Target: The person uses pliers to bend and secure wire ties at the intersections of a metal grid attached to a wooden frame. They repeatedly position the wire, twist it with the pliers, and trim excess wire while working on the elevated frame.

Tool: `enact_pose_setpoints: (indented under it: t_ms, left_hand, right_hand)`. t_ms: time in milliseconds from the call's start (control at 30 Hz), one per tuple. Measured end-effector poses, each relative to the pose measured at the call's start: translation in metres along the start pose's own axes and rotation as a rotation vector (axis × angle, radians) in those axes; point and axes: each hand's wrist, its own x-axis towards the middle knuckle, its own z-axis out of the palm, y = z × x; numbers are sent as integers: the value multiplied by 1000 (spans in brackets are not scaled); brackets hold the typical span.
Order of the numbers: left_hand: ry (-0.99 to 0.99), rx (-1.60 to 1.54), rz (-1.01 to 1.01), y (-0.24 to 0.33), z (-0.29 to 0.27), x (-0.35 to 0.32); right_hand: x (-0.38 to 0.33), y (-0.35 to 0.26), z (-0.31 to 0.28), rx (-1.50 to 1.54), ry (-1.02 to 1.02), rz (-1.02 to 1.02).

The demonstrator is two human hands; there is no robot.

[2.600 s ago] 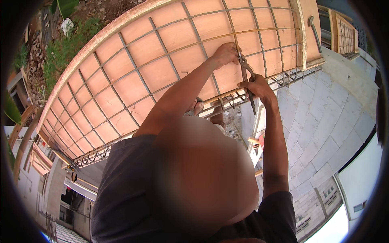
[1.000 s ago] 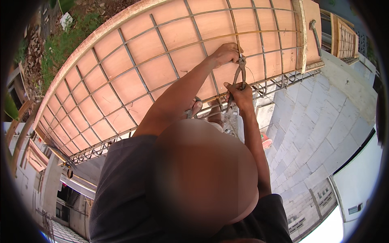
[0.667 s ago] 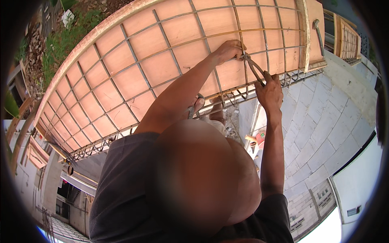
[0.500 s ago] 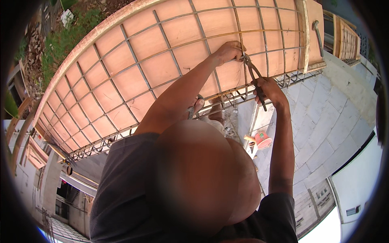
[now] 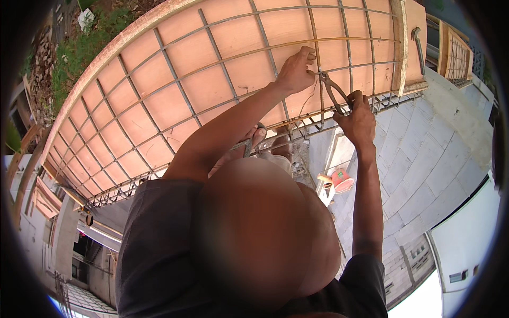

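My right hand (image 5: pixel 359 119) grips the handles of dark metal pincers (image 5: pixel 333 91). The handles stand apart, and the jaws sit at a crossing of two bars in the steel rebar grid (image 5: pixel 258 50). A thin tie wire (image 5: pixel 308 97) trails down from that crossing. Just left of the jaws is my left hand (image 5: pixel 295 73), its fingers bent but apart, with nothing visible in them. It is beside an upright bar, and I cannot tell whether it touches the bar. Behind the grid lies an orange-brown formwork panel (image 5: pixel 233 40).
A pale timber batten (image 5: pixel 400 47) crosses the panel's right end, near a hooked metal bar (image 5: pixel 419 50). Below are a grey block surface (image 5: pixel 408 143) and a red container (image 5: pixel 342 180). My foot (image 5: pixel 258 137) shows under the panel's lower edge.
My left hand has come off the crossing, slightly left, its fingers loosening. My right hand has turned on the pincers, and their handles are spread wider.
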Motion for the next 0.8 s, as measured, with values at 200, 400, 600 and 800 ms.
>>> enact_pose_setpoints:
  t_ms: [200, 400, 600, 800]
  left_hand:
    - [-158, 453, 591, 31, 36, -36]
    - [-118, 761, 504, 44, 105, -9]
    - [-287, 755, 615, 18, 89, -5]
    - [-493, 810, 558, 32, 90, 9]
  right_hand:
    - [11, 20, -4, -66, 23, -61]
    - [30, 71, 11, 71, -109, -175]
    - [-10, 35, 39, 220, 10, 8]
    - [-19, 50, 42, -138, -40, 144]
